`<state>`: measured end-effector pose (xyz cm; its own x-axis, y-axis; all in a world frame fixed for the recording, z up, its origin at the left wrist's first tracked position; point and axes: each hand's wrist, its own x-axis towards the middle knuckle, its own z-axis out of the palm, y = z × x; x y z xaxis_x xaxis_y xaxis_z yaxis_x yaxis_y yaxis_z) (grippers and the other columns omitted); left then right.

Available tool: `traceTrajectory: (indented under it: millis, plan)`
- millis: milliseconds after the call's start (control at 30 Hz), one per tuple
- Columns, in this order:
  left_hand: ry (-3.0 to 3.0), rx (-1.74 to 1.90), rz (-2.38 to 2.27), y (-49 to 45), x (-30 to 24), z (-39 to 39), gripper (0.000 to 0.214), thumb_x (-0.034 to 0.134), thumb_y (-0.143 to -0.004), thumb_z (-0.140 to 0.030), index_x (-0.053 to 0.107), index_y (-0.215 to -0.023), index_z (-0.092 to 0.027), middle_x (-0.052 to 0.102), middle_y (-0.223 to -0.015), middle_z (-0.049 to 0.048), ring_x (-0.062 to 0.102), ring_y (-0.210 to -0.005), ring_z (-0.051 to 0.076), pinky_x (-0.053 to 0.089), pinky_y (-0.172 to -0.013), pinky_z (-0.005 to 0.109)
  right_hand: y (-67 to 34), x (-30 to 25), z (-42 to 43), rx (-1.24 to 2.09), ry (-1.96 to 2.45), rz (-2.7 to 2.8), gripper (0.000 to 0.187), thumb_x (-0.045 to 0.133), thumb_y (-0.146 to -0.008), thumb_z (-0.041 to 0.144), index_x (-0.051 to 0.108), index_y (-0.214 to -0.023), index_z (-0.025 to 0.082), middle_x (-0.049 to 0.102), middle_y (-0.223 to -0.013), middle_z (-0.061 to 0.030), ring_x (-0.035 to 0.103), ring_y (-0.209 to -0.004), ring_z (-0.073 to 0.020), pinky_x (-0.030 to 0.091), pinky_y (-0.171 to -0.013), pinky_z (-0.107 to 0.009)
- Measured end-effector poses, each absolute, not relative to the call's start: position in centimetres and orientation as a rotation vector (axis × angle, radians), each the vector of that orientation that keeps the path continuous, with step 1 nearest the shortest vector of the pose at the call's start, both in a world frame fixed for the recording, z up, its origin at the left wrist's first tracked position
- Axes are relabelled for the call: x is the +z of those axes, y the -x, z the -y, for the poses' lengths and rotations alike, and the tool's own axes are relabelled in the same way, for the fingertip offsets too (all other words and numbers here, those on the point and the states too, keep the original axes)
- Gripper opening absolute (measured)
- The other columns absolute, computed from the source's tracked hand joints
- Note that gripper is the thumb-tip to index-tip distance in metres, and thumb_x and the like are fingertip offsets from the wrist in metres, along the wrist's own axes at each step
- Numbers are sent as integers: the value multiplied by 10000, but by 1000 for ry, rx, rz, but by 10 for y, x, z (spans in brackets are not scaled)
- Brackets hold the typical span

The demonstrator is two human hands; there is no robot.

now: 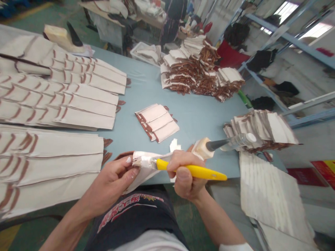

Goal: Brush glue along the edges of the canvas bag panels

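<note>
In my right hand is a yellow-handled brush, gripped around the handle and pointing left. Its bristles, coated with white, press on the edge of a cream fabric piece with a brown border. My left hand pinches that piece at its left end, near the bristle tips. White smears show on a left fingertip. Just beyond my right hand sits a pale tub with a dark handle sticking out. A small stack of cream pieces with brown edges lies farther up the table.
Overlapping rows of cream pieces cover the table's left side. Tall piles stand at the back, with another stack at right beside a clear bottle. Shelving runs along the right wall. A person stands in the background.
</note>
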<state>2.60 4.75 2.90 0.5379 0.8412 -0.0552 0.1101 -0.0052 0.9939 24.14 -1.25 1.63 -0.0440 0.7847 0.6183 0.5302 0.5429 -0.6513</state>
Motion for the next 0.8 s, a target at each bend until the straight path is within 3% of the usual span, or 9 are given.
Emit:
traceTrajectory:
  millis: [200,367,467,667,800]
  plan:
    - [-1276,643,-826,-26,28,-40,334,814,-905,-475,728,-722,-209,655,-655,16,607,-637,197,547,-567,265,-230,24,-7,210,994,1611,322,480,-1152,368,681,-937,237,638,-604,41,549,-470,-127,498,-526,-276]
    - [-1120,651,-854,-19,11,-40,303,834,-902,-488,778,-850,-195,670,-686,15,635,-680,200,540,-587,254,-231,26,-7,209,1000,1410,301,499,-1162,398,660,-958,245,564,-597,71,469,-415,-104,421,-459,-245]
    - [-1068,629,-857,-14,3,-39,313,811,-928,-495,756,-856,-196,630,-680,2,574,-628,167,464,-530,224,-233,34,-3,247,979,1281,305,481,-1172,389,642,-953,249,514,-585,86,440,-395,-93,377,-434,-225]
    - [-1091,571,-820,-9,5,-41,328,775,-943,-500,680,-825,-210,498,-634,-36,319,-534,114,279,-458,233,-229,30,-10,316,1018,1551,305,526,-1158,425,688,-979,237,623,-620,56,453,-410,-101,443,-482,-273]
    - [-1094,565,-859,-10,6,-44,335,758,-911,-515,654,-786,-221,469,-618,-39,315,-526,122,281,-456,250,-229,21,-23,301,928,1505,305,509,-1171,420,669,-987,237,635,-659,53,484,-449,-96,422,-486,-252]
